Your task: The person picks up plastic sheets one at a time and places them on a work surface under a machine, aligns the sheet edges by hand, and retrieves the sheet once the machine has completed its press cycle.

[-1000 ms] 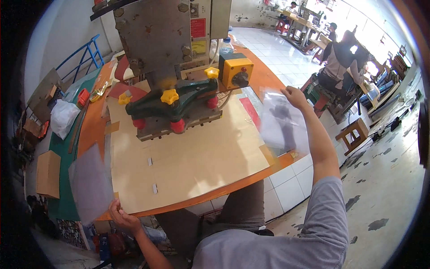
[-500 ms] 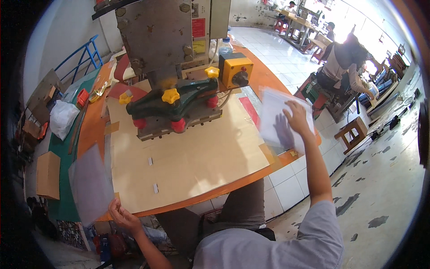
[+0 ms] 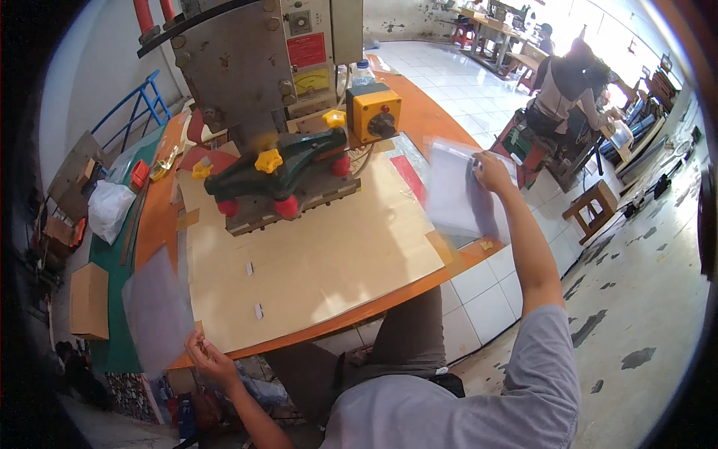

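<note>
At the front left of the table, my left hand [image 3: 209, 358] is closed on the edge of a clear plastic sheet [image 3: 155, 310], which hangs past the board's left side. On the right, my right hand [image 3: 492, 172] bends its fingers together at the top of a stack of clear plastic sheets [image 3: 458, 196]; its fingertips are partly hidden. Between my hands lies a large tan board [image 3: 329, 273] with two small pale metal-looking pieces [image 3: 259, 310] on it. Above its far part stands a press head [image 3: 288, 168] with yellow star knobs and red feet.
A yellow control box [image 3: 374, 112] with a dark knob stands beside the press. To the left are a white bag [image 3: 110, 209], a cardboard box [image 3: 90, 301] and a green surface. Farther right, a person [image 3: 565, 93] works near a wooden stool [image 3: 592, 209].
My right hand has drawn its fingers in from a spread pose and shifted slightly up over the stack. The left hand keeps its sheet. The view has turned a little.
</note>
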Available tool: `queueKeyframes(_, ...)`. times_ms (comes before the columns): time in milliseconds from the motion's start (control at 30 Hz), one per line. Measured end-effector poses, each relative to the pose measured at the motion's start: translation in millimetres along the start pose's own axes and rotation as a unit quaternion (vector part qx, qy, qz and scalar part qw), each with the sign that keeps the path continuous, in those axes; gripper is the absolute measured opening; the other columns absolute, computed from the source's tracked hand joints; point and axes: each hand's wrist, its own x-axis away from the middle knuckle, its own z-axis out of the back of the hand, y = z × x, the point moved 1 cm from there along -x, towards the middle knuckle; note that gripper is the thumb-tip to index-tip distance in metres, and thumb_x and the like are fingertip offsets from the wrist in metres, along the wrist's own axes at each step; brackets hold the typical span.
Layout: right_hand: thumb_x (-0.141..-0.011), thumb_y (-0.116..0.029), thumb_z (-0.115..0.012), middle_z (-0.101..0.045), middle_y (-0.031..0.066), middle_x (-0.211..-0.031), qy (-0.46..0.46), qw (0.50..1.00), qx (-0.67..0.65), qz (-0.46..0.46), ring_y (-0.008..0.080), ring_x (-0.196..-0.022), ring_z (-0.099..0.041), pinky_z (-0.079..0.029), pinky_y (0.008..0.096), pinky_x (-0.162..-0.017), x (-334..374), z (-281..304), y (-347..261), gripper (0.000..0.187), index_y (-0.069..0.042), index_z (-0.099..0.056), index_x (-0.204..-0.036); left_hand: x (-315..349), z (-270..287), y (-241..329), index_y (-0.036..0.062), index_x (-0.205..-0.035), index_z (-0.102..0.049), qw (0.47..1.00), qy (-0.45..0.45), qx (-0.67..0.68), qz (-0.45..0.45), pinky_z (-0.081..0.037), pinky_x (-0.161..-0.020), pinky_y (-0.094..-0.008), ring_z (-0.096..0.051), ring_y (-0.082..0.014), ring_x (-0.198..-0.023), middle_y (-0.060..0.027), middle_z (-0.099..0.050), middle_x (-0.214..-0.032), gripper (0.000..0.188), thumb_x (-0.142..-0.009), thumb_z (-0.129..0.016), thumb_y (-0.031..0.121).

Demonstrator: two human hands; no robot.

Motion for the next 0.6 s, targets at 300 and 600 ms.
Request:
queueKeyframes(300,-0.096,-0.009,-0.063,-0.073,0.0153,-0.099,0.028,0.995,-0.099,-0.018,0.0355,-0.097,-0.071,-0.055,0.0457,-0.086,-24.7,10.1,1.4,0.019,-0.005,-0.073,-0.112,2.1,0.0,-14.1,-0.0044,-0.121,-0.065,0.998,0.017,0.010,-0.055,-0.052,-0.097,-0.0449,-0.064,-0.0314,-0.110,-0.0172,-0.065,-0.120,0.034,-0.112,-0.044,0.020)
queueKeyframes(600,-0.096,-0.049,-0.073,-0.074,0.0175,-0.104,-0.121,0.970,-0.190,-0.088,0.0266,-0.103,-0.067,-0.052,0.0401,-0.090,-35.8,62.3,-5.1,0.048,-0.003,-0.072,-0.109,-1.0,-3.5,-2.6,-0.0068,-0.114,-0.065,0.997,0.041,0.022,-0.054,-0.055,-0.092,-0.0442,-0.066,-0.0353,-0.105,-0.0202,-0.066,-0.117,0.033,-0.109,-0.044,0.018)
